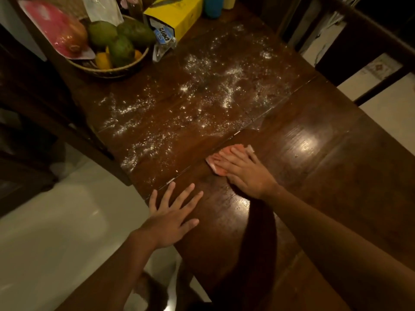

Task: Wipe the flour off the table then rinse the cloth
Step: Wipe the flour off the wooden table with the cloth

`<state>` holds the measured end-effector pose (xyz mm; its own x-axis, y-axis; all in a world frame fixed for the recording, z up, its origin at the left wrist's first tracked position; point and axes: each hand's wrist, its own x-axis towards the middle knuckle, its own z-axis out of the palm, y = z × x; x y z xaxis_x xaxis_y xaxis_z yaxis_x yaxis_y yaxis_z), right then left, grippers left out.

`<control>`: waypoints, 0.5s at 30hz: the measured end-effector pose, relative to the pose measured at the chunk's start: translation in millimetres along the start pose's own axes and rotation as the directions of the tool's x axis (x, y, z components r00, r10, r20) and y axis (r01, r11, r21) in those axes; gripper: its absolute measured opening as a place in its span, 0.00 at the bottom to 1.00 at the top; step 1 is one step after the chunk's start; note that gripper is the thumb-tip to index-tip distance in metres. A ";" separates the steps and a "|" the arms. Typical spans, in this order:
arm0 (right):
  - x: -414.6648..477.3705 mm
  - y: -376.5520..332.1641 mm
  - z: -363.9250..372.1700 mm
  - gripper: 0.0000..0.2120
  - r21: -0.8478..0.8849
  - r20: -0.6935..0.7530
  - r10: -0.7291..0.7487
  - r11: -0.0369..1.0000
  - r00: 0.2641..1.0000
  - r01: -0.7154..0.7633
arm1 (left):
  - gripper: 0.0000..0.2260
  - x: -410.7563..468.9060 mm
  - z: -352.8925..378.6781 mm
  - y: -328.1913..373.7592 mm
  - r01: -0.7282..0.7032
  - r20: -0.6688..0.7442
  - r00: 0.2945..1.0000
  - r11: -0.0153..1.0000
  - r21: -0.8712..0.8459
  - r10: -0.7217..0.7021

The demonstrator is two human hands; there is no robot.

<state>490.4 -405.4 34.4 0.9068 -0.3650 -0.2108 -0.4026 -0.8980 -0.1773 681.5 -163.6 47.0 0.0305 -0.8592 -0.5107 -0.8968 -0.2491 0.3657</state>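
White flour [197, 95] lies scattered over the far half of the dark wooden table [325, 153], from its left edge to beyond the middle. My right hand [247, 171] presses flat on a folded pink and white cloth [215, 162] at the near edge of the floured patch, fingers straight. To its left, my left hand [173, 216] rests flat on the bare wood near the table's left edge, fingers spread, holding nothing.
A woven basket [107, 70] of green mangoes stands at the far left corner, with a pink packet on it. Beside it are a yellow box [177, 14], a plastic bag [162, 44] and a blue bottle [213, 5]. Dark chairs flank the table; pale floor lies left.
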 end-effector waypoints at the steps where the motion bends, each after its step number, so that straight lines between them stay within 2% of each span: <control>1: 1.9 6.2 -2.5 0.25 0.017 -0.034 0.079 0.997 0.996 -0.079 | 0.28 0.6 -0.9 -0.1 -0.005 0.011 1.000 1.000 -0.008 0.005; 2: 9.8 8.8 -4.0 0.25 0.060 -0.075 0.219 0.975 0.973 -0.215 | 0.28 0.8 -2.4 -0.1 -0.009 0.019 1.000 1.000 -0.013 0.009; 4: 39.4 -1.3 -11.1 0.26 0.202 -0.129 0.515 0.850 0.847 -0.487 | 0.28 -0.1 -4.6 -0.4 -0.015 0.035 0.999 1.000 -0.015 0.015; 5: 56.0 -13.6 -14.3 0.26 0.243 -0.136 0.595 0.795 0.792 -0.555 | 0.28 -0.5 -5.0 -0.5 -0.018 0.037 0.999 1.000 -0.014 0.019; 6: 70.2 -28.9 -17.0 0.27 0.241 -0.143 0.606 0.788 0.783 -0.566 | 0.28 -0.5 -5.2 -0.5 -0.022 0.037 0.999 1.000 -0.014 0.023; 7: 80.6 -44.3 -17.1 0.28 0.201 -0.150 0.540 0.837 0.828 -0.510 | 0.28 -0.4 -5.6 -0.5 -0.024 0.040 0.999 1.000 -0.015 0.024; 9: 87.2 -67.9 -9.7 0.27 0.104 -0.108 0.256 0.964 0.961 -0.245 | 0.29 -0.6 -7.1 -0.5 -0.038 0.057 0.998 0.999 -0.035 0.040; 10: 82.3 -72.8 -4.9 0.26 0.067 -0.060 0.107 0.992 0.992 -0.103 | 0.29 -1.5 -8.1 -1.2 -0.055 0.059 0.997 0.996 -0.068 0.059; 12: 66.6 -68.4 0.2 0.25 0.026 0.012 -0.081 0.996 0.997 0.081 | 0.28 -4.4 -10.8 -7.8 -0.094 0.029 0.995 0.981 -0.170 0.100; 14: 63.7 -52.9 -4.1 0.25 -0.012 0.030 -0.112 0.994 0.993 0.112 | 0.25 -7.8 -20.5 -22.5 -0.135 -0.035 0.991 0.950 -0.283 0.131; 15: 70.0 -48.5 -7.3 0.25 -0.004 0.029 -0.051 0.999 0.998 0.051 | 0.23 -8.2 -29.0 -31.5 -0.147 -0.071 0.989 0.932 -0.331 0.131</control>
<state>574.4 -389.1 35.3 0.9221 -0.3117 -0.2295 -0.3556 -0.9164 -0.1841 722.3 -161.6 62.3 -0.0561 -0.9141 -0.4017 -0.6943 -0.2534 0.6736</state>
